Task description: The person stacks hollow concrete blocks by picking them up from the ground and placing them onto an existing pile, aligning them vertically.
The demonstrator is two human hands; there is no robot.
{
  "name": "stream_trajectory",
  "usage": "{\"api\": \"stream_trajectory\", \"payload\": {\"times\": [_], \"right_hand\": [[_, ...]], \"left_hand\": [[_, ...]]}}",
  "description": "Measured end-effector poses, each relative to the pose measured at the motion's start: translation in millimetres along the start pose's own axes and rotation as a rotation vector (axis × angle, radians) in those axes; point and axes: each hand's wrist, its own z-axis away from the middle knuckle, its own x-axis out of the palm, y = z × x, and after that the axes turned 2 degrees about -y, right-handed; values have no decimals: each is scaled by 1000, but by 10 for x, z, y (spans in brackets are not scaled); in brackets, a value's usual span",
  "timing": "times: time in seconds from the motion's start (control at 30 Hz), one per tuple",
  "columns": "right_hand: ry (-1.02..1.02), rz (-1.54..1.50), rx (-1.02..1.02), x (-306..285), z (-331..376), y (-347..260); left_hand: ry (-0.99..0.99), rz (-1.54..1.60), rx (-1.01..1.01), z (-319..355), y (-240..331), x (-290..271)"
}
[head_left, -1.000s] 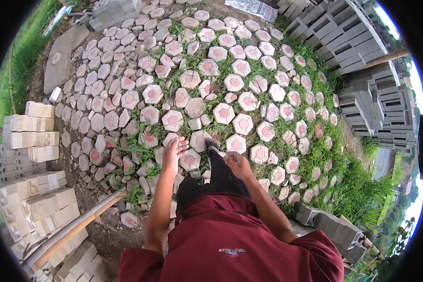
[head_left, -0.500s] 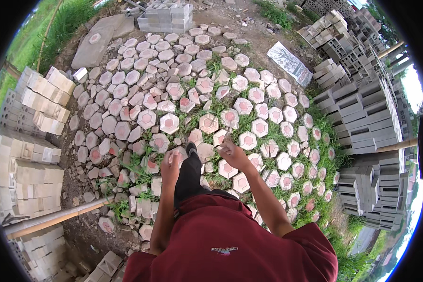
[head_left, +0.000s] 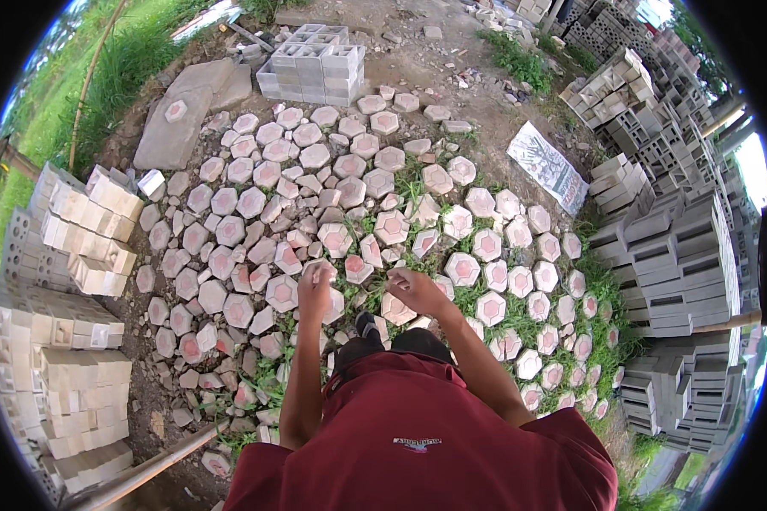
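Observation:
My left hand [head_left: 315, 286] hangs in front of me with its fingers curled in, and nothing shows in them. To its right, my right hand [head_left: 416, 291] is also curled, its thumb and fingers drawn in over no visible object. Both are held above ground covered with hexagonal paving blocks, grey-white with reddish centres. One such block [head_left: 283, 292] lies just left of my left hand, and another [head_left: 399, 308] shows under my right hand. A dark shoe [head_left: 368, 328] of mine is set down among them. Neither hand touches a block.
Hollow concrete blocks are stacked at the far side [head_left: 315, 68], on the left [head_left: 85, 383] and on the right [head_left: 665, 255]. A printed sheet [head_left: 547, 166] lies at the far right. A flat slab [head_left: 175, 128] rests at the far left. A pole [head_left: 145, 468] crosses the near left. Grass and rubble fill gaps.
The far block stack and pavers now sit lower in view, and more ground shows beyond. My legs have shifted with a step. Both hands stay raised in front, fingers curled.

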Motion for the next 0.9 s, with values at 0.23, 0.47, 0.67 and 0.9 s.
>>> {"api": "stream_trajectory", "payload": {"times": [0.23,0.47,0.67,0.9], "right_hand": [[224,-324,125,-568,-998,373],[238,-357,233,-1079,-2074,1130],[153,-211,249,-1899,-3624,1263],[190,-289,123,-3110,-4997,1289]], "left_hand": [[-95,215,-21,-1215,174,373],[-138,191,-157,-2235,139,989],[-151,124,-220,-3689,298,1469],[-190,201,-87,-5576,1466,1986]]}}
